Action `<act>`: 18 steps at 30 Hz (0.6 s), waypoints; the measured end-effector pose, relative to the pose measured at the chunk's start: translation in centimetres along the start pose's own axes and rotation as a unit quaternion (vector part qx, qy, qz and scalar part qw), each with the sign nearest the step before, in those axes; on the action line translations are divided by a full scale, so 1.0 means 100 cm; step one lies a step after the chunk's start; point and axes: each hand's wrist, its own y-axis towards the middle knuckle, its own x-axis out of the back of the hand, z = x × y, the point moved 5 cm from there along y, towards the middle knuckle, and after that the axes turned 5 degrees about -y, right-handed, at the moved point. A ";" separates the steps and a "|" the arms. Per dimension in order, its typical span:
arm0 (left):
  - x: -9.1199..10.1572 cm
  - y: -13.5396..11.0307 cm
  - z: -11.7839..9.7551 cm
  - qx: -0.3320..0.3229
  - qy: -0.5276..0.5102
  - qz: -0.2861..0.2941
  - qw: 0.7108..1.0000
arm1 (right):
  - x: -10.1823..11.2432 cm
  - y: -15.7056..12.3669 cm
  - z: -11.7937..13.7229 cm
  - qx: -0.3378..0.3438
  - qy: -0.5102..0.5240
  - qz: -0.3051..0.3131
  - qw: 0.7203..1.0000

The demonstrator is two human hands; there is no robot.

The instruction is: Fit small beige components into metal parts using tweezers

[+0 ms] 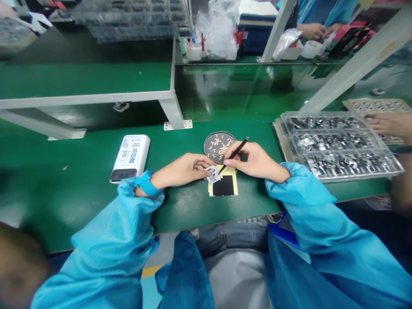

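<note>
The left hand (182, 171) pinches a small white part (213, 174), the right hand (254, 161) grips a black pen-like tool (236, 153), both near the tabletop's (64, 206) front edge.

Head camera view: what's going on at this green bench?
A person in a blue smock holds a small white part in the left hand and works at it with a slim black tool in the right hand, above a yellow sheet with a black square. Nearby sit a round perforated tray of beige pieces and a clear tray of metal parts.
</note>
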 end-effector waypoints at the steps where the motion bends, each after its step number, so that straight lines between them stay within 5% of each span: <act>1: 0.000 0.000 0.000 0.003 -0.003 -0.001 1.000 | 0.000 0.000 0.000 0.001 0.000 0.008 1.000; 13: 0.004 0.002 -0.001 0.024 -0.023 -0.019 0.999 | 0.006 0.006 -0.006 -0.067 0.152 0.124 0.978; 18: 0.015 0.004 0.003 0.022 -0.058 -0.079 0.995 | 0.010 -0.032 0.011 -0.072 0.225 0.118 0.964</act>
